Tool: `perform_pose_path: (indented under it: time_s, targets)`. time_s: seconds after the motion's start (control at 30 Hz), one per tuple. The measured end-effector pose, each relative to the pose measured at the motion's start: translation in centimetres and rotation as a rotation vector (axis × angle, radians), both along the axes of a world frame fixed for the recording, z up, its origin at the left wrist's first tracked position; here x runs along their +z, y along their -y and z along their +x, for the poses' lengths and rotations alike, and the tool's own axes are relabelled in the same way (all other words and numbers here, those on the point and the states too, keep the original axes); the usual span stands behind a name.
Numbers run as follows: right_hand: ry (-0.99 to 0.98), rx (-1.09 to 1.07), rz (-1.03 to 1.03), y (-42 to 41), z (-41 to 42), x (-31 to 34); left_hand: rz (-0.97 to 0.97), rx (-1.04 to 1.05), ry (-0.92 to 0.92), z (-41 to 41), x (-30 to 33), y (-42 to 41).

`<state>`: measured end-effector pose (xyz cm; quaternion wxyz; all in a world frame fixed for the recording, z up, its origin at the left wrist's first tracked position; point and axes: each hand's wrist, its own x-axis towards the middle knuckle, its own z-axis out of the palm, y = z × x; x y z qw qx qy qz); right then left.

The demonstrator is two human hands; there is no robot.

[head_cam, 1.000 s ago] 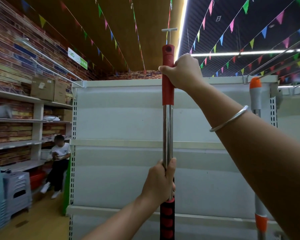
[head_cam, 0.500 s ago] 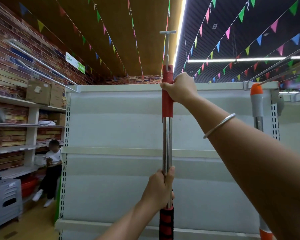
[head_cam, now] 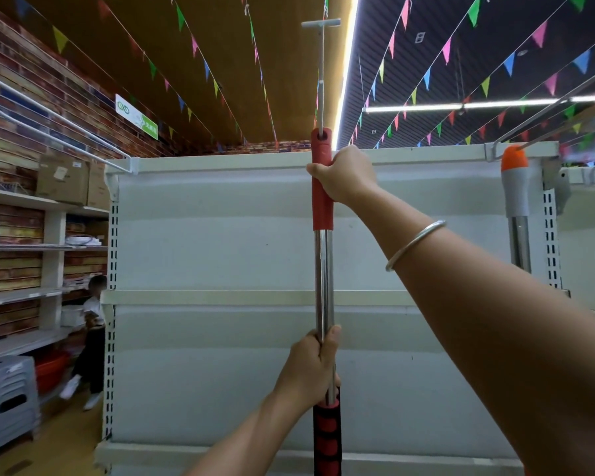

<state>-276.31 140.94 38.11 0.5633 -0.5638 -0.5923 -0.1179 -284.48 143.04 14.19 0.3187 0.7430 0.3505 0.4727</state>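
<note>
Steel pole with red plastic sleeve point(head_cam: 323, 269) seems stiff, lightish; right hand point(head_cam: 346, 175) fingers point(head_cam: 315, 171) curl round the sleeve, left hand point(head_cam: 311, 365) clamps slick bare steel

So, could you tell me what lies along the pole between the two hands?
Head view: below the right hand comes the red sleeve, then bare steel tube down to the left hand.

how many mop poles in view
2. One pole stands upright in the middle, right hand gripping its red top, left hand lower down. The orange-tipped pole stands at the right edge of the shelf. More may be hidden.
</note>
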Motion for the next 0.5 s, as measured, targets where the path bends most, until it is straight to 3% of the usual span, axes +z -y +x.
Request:
perform_pose_path:
  time_s: [0.27, 0.5]
  targets:
    - [-0.039, 0.098, 0.032, 0.2, 0.3, -1.3, 0.009, 0.006, 0.033, 0.1, -0.4, 0.3]
    - [-0.167, 0.355, -0.051, 0.7, -0.6, -3.0, 0.027, -0.003, 0.113, 0.0, -0.8, 1.9]
